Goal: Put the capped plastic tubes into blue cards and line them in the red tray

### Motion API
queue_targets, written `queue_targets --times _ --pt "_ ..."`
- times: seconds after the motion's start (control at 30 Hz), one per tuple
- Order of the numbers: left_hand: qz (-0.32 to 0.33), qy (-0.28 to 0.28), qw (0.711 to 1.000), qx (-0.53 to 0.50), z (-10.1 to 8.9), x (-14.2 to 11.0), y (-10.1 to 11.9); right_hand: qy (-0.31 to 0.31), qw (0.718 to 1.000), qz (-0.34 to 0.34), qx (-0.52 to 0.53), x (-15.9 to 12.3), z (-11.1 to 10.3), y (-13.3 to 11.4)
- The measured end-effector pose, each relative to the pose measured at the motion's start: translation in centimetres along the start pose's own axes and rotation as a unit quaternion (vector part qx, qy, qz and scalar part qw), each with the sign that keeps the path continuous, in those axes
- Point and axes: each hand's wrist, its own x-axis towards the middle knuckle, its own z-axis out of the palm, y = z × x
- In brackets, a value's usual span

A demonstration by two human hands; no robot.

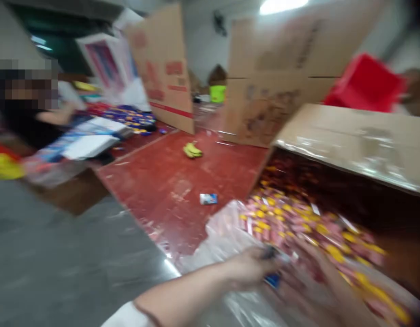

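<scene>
The picture is smeared by motion. My left hand (252, 268) reaches in from the bottom middle, its fingers closed round a small dark and blue object (273, 278) that I cannot name. My right hand (312, 265) lies just beside it, over a clear plastic bag (223, 236); its fingers are too blurred to read. Both hands are at the near edge of a large open cardboard box (353, 136) lined with that plastic. The box holds several pink and yellow packets (291, 218).
A small white and blue packet (209, 198) and a yellow item (192, 150) lie on the red surface (169, 181). Tall cardboard sheets (165, 68) stand behind. A red crate (366, 81) is at the far right. Another person (32, 113) sits at the left among printed packs.
</scene>
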Motion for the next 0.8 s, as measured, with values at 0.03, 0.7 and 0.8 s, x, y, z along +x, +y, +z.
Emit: queue_targets --times 0.03,0.7,0.8 --pt "-0.048 -0.029 0.998 -0.002 -0.1 0.3 -0.1 0.025 0.999 0.020 -0.027 0.0 -1.5 0.8" --pt "-0.108 0.058 0.992 -0.010 0.0 3.5 0.7 -0.007 0.989 0.079 -0.129 4.4 0.1 5.4" --pt "-0.099 0.072 0.992 0.010 0.4 3.7 0.6 0.054 0.994 0.089 -0.029 3.2 -1.9 5.0"
